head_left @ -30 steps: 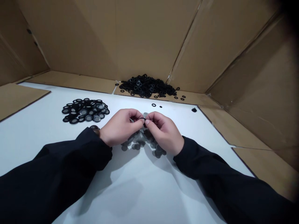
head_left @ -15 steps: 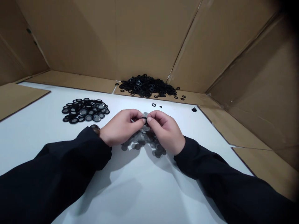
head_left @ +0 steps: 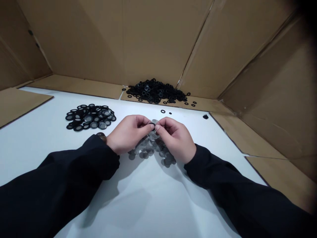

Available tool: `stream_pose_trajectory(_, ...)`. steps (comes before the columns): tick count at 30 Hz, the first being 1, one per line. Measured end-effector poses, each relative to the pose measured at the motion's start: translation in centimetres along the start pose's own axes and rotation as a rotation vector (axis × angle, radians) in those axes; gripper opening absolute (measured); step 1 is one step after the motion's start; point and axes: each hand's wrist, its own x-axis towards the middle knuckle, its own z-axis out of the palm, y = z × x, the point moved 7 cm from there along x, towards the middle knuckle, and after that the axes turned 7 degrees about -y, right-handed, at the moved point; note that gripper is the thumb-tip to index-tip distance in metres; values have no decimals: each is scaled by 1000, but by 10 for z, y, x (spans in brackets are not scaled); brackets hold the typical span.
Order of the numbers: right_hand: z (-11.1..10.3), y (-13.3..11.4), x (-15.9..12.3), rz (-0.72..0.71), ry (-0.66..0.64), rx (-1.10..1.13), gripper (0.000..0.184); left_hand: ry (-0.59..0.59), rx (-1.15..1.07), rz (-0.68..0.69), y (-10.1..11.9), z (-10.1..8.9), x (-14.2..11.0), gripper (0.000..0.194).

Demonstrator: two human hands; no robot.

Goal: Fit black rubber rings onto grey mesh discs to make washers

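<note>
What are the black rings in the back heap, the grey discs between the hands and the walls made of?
Black rings: probably rubber or plastic; mostly dull black with a few glints.
Grey discs: perhaps thin film or fine mesh; they look see-through, darker where they overlap. Too small to tell.
Walls: most likely cardboard; matt brown sheets with creases and seams.

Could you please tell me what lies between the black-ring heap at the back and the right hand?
In the head view, a loose black ring and a small dark piece lie on the white tabletop between the heap and the right hand.
</note>
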Motion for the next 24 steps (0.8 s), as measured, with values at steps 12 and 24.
stream_pose_trajectory(12,6,15,3,169,-22,286,18,0,-54,13,0,1,0,18)
stream_pose_trajectory(24,11,15,4,170,-80,534,16,-52,-180,102,-1,1,0,21)
